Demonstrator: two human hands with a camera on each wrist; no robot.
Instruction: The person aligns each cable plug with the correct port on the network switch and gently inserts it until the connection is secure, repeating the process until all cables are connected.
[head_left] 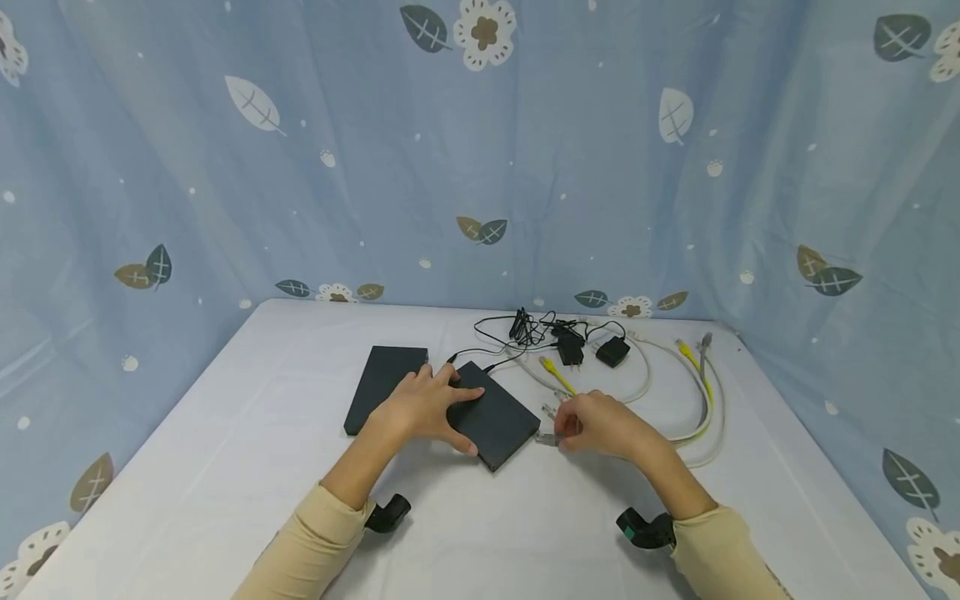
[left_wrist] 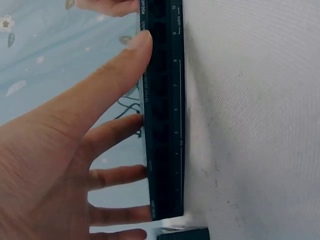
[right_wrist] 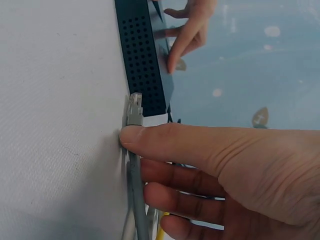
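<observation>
- In the head view we see the black switch (head_left: 498, 425) on the worktop (head_left: 225, 467), just below the middle of the frame and turned at an angle; a second black box (head_left: 381, 379) lies to its left.
- Our left hand (head_left: 420, 404) has its fingers spread wide, touching the switch without wrapping round it.
- Our right hand (head_left: 600, 423) pinches the grey cable (right_wrist: 137, 185) between thumb and forefinger, right behind its clear plug (right_wrist: 135, 104). The plug points at the vented end of the switch; whether they touch, we cannot tell.
- We judge the switch stiff, fairly light and a little slippery, apt to slide if pushed; we would steady it by its edges, clear of the port row.
- The cable should be light and springy. We would hold it close behind the plug, sparing the latch, probably the fragile part.
- Two power adapters (head_left: 570, 350) and a yellow cable (head_left: 557, 374) lie above and right of the switch, and loose leads could snag.
</observation>
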